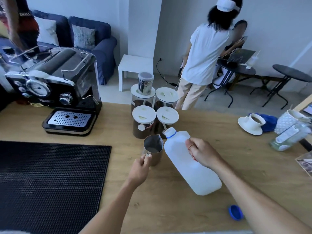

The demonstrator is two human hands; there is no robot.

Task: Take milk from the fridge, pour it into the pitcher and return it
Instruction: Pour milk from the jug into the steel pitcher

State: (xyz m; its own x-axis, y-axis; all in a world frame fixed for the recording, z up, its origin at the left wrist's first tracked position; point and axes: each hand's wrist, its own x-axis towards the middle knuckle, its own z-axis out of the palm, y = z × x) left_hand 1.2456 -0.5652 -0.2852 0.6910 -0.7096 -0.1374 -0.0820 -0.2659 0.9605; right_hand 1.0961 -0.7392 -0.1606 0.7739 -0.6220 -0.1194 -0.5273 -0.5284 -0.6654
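A white plastic milk jug (187,168) with a blue neck ring is tilted, its open mouth pointing up and left beside the rim of a steel pitcher (152,146). My right hand (201,152) grips the jug's handle near the top. My left hand (141,168) holds the pitcher's handle; the pitcher stands on the wooden counter (168,208). The jug's blue cap (235,212) lies on the counter near my right forearm. I see no milk stream.
Several lidded jars of coffee (143,122) stand just behind the pitcher. An espresso machine (55,88) sits at the left, a black mat (47,179) in front. A cup on a saucer (251,124) and glass jar (288,135) are at the right. A person stands beyond the counter.
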